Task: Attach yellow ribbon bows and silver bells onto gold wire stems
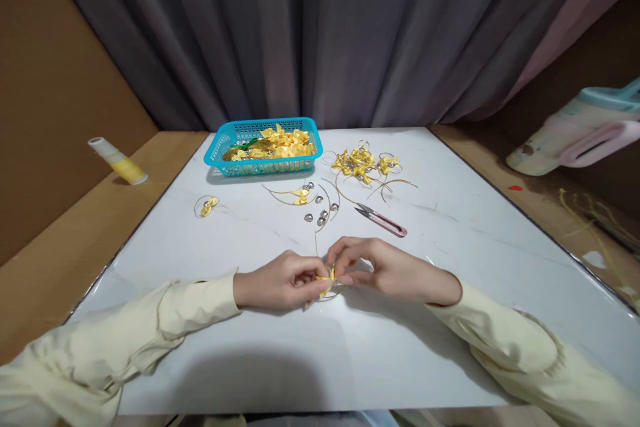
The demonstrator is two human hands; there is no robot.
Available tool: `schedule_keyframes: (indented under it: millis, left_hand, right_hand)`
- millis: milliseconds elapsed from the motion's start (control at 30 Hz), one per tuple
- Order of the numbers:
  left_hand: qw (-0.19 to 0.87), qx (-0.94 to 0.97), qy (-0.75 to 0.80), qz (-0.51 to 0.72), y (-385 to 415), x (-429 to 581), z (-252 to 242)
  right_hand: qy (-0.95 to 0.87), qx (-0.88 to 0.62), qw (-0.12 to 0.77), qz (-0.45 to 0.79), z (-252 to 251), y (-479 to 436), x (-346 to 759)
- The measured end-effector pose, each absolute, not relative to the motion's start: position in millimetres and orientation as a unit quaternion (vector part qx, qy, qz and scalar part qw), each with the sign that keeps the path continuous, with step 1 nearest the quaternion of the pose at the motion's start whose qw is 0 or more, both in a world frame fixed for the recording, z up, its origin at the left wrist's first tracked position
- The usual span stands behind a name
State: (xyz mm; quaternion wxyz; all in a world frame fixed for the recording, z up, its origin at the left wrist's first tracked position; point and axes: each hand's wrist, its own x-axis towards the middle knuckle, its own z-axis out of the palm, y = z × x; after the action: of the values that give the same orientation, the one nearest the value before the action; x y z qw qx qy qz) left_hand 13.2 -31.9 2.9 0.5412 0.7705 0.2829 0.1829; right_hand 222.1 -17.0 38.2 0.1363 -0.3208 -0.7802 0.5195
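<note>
Low over the front middle of the white table, my left hand (287, 281) and my right hand (377, 270) meet at a small yellow ribbon bow (325, 285). Thumb and forefinger of the left hand pinch its left side. The right fingertips are closed on its right side, at a thin gold cord (336, 295) that curves below the bow. Fingers partly hide the bow, so the exact join cannot be made out. Just beyond the hands lie several silver beads (323, 215) and another yellow bow (301, 196) with loose gold cords.
Pink-handled thread snips (383, 220) lie right of the beads. A blue basket (213, 155) of yellow bows stands at the back, beside a pile of corded bows (357, 163). One corded bow (209, 205) lies left. A yellow thread spool (125, 167) and a tumbler (560, 130) flank the table.
</note>
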Motion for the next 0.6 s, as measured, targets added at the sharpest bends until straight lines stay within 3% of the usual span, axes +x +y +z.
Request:
schedule_keyframes:
  millis: [600]
  left_hand:
    - [0.512, 0.795, 0.274, 0.175, -31.3, 14.0, 5.0]
  right_hand:
    - [-0.779, -0.312, 0.128, 0.528, 42.1, -18.1, 220.9]
